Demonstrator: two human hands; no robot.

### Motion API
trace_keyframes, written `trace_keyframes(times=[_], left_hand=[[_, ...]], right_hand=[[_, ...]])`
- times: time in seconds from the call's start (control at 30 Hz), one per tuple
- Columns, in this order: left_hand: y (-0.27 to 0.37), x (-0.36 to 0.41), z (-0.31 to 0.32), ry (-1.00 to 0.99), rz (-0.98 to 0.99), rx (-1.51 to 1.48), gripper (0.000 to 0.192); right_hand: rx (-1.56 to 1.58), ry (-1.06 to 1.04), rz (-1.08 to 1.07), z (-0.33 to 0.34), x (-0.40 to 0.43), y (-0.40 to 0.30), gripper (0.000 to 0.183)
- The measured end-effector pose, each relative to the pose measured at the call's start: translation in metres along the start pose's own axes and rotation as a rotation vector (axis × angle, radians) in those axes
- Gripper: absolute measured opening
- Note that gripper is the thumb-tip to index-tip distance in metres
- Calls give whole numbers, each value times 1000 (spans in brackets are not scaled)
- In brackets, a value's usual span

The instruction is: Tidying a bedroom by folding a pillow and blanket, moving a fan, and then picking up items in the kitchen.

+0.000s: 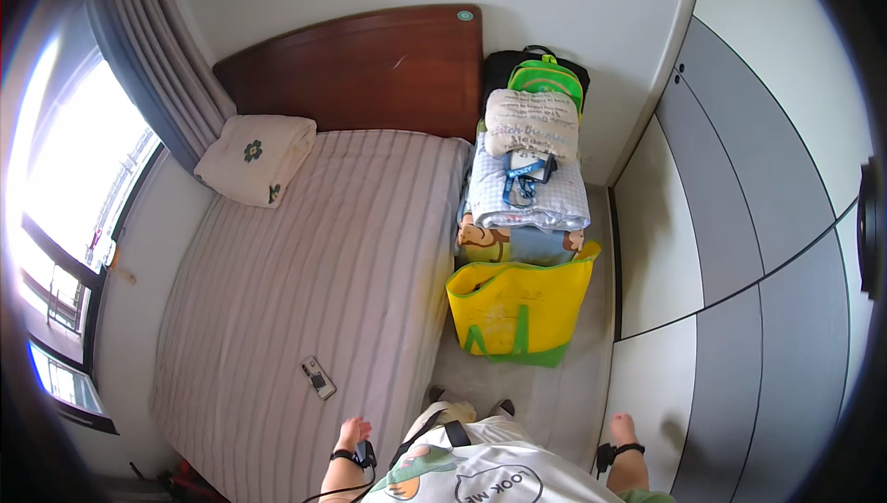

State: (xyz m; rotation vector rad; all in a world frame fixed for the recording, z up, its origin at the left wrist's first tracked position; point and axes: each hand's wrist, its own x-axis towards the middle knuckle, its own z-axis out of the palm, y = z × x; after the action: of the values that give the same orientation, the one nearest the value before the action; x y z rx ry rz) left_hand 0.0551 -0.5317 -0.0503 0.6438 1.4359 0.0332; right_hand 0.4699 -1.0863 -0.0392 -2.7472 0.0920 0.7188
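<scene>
My left hand (pixel 354 431) hangs over the near part of the bed, with its fingers loosely apart and nothing visible in it. The closest thing to it is a phone (pixel 318 377) in a patterned case, lying on the striped bed sheet (pixel 332 260). My right hand (pixel 623 427) hangs at my right side before the wardrobe doors (pixel 727 371); its fingers are mostly turned from view. Both wrists wear black straps with small devices, and a cable runs from the left one. A yellow fabric tote bag (pixel 527 295) with green handles stands on the floor ahead of me.
A folded pillow (pixel 256 156) lies by the wooden headboard (pixel 360 66). Behind the tote are folded bedding (pixel 530 191), a blue lanyard (pixel 523 170), a cushion with writing (pixel 532 118) and a green backpack (pixel 547 77). A window (pixel 83 156) and curtain (pixel 159 46) are at left.
</scene>
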Motion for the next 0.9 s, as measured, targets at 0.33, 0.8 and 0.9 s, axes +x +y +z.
trace_keyframes(times=[0.33,0.8,0.9], left_hand=[[20,2,34,-6,76,41,30],[33,-50,2,273,82,-485,52],[92,-41,19,219,154,53,49]], right_hand=[[-130,-109,-326,3,0,-202,19],[285,515,-734,-62,183,-438,22],[530,628,-687,-105,266,-524,30]])
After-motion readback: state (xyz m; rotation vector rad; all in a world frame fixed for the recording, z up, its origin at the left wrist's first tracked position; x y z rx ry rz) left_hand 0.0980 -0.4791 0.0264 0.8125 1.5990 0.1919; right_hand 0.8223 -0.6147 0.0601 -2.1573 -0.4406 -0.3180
